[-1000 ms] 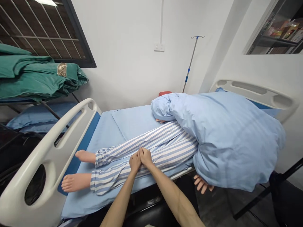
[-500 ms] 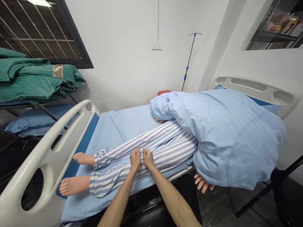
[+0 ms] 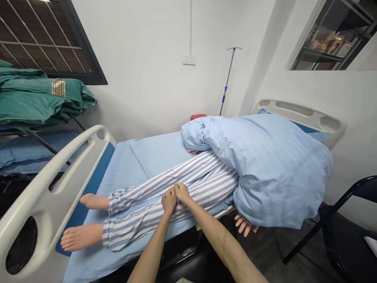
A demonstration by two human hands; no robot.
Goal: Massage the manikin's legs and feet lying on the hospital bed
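Mid-frame, striped trousers [image 3: 206, 190] covered the legs of a dummy [image 3: 81, 237]. Above them the left hand [image 3: 169, 201] and right hand [image 3: 182, 192] met, fingers clenched; I couldn't tell whether they touched the trousers. It seemed an idle moment; grasping anything would have called for uncurling. Beneath spread a blue-sheeted bed [image 3: 159, 151]; a drip stand [image 3: 224, 96] stood upper right of centre.

The manikin [image 3: 88, 236] lies stretched lengthwise on a blue-sheeted bed [image 3: 156, 148], legs slightly apart, feet bare, its upper body hidden under a quilt [image 3: 273, 169]. Its blue-and-white striped trousers [image 3: 206, 190] are creased and bunched near the ankles.
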